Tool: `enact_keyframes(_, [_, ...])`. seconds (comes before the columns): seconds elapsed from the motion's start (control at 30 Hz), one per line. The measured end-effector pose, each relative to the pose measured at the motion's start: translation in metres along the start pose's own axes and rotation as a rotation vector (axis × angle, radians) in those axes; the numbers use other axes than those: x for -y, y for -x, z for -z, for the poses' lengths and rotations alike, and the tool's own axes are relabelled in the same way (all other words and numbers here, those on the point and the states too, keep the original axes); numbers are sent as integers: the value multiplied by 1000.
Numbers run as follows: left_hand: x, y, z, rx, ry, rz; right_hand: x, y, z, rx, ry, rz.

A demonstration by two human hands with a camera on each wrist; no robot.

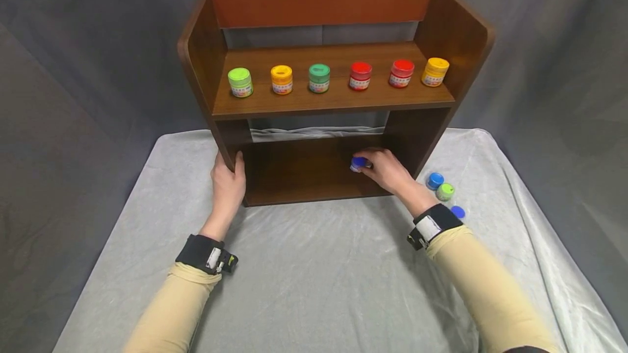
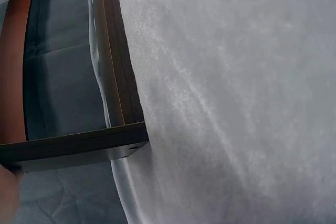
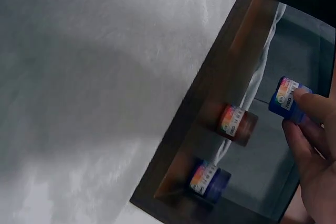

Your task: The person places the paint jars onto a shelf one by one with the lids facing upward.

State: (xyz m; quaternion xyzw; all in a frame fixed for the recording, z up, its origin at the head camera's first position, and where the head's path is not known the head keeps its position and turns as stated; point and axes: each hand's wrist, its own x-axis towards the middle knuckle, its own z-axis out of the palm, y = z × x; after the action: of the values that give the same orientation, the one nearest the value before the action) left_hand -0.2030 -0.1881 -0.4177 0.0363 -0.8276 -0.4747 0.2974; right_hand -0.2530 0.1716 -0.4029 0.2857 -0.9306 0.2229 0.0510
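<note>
A small wooden shelf (image 1: 314, 108) stands on the grey cloth. My left hand (image 1: 228, 181) grips its left side panel, the thumb on the inner face; just a bit of that hand shows in the left wrist view. Between thumb and fingers, my right hand (image 1: 387, 170) pinches a blue paint jar (image 3: 286, 98) over the lower board. In the right wrist view this jar appears lifted clear of the board. Nearer the right panel, a brownish-red paint jar (image 3: 242, 129) and another blue jar (image 3: 216, 187) sit on that board, hidden behind my right hand in the head view.
Several paint jars line the upper board, from a light green jar (image 1: 240, 82) to a yellow jar (image 1: 434, 72). On the cloth right of the shelf lie a blue jar (image 1: 434, 181), a green jar (image 1: 445, 192) and a dark blue jar (image 1: 458, 212), partly behind my right arm.
</note>
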Motion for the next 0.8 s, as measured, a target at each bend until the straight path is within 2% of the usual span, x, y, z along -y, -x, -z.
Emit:
enact_keyframes(0.23, [1, 0, 0, 2, 20, -4, 1, -14, -14, -20, -54, -23])
enact_keyframes(0.47, [0, 1, -1, 5, 20, 2, 5, -21, -24, -29, -41, -56])
enact_keyframes(0.67, [0, 1, -1, -19, 10, 3, 7, -28, -33, -46, -31, -70])
enact_keyframes(0.8, [0, 1, -1, -4, 10, -2, 7, -30, -39, -58, -29, -66])
